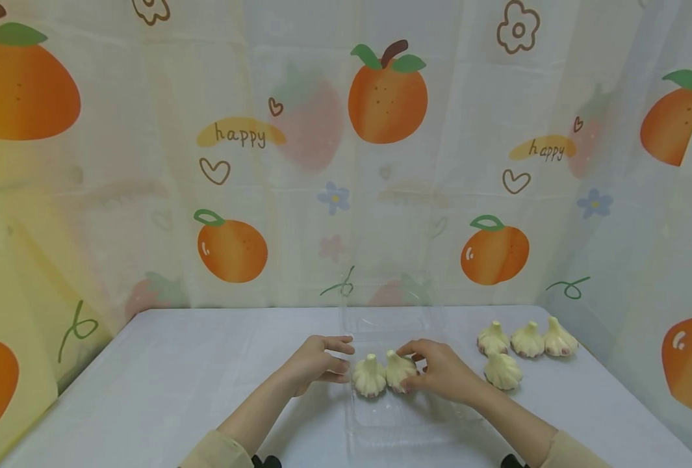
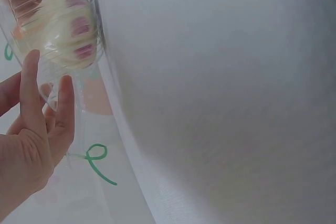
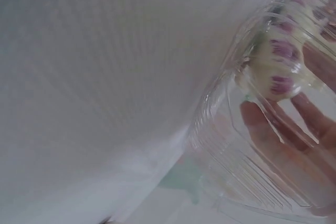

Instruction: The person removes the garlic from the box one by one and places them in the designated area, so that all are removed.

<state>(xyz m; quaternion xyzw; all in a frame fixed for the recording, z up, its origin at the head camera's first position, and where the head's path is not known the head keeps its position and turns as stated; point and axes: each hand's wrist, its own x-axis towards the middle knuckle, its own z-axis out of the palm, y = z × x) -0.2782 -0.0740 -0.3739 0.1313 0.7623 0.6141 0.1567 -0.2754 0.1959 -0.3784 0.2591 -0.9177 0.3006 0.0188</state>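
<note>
A clear plastic clamshell box [image 1: 381, 421] lies on the table with its lid raised at the back. Two pale garlic bulbs stand side by side in it: a left bulb [image 1: 370, 377] and a right bulb [image 1: 397, 369]. My right hand [image 1: 448, 372] holds the right bulb between thumb and fingers; the right wrist view shows those fingers [image 3: 278, 145] through the clear wall. At the box's left side is my left hand [image 1: 316, 365], its fingers loosely extended and holding nothing. In the left wrist view its fingertips [image 2: 32, 59] are close to the wall; contact is unclear.
Several more garlic bulbs [image 1: 503, 372] sit in a group on the table to the right of the box. A white cloth [image 1: 205, 377] covers the table. Behind it hangs a fruit-patterned curtain [image 1: 299, 227], which also runs along both sides.
</note>
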